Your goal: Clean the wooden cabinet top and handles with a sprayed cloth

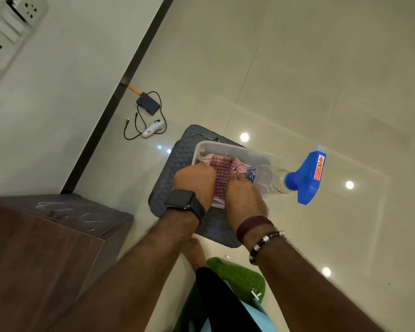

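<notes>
Glossy tiled floor [297, 80], wooden cabinet [41, 236]

1. The fingertips of the left hand [194, 179] are hidden inside the clear plastic box [228, 149].
2. The right hand [246, 195] covers the near part of the checked cloth [222, 173].
3. The wooden cabinet [41, 248] is blurred and cut off by the left edge.
4. The label on the spray bottle [304, 176] is too small to read.

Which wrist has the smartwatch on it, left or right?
The left hand wears the black smartwatch; the right hand has a maroon thread and beaded bracelet.
</notes>
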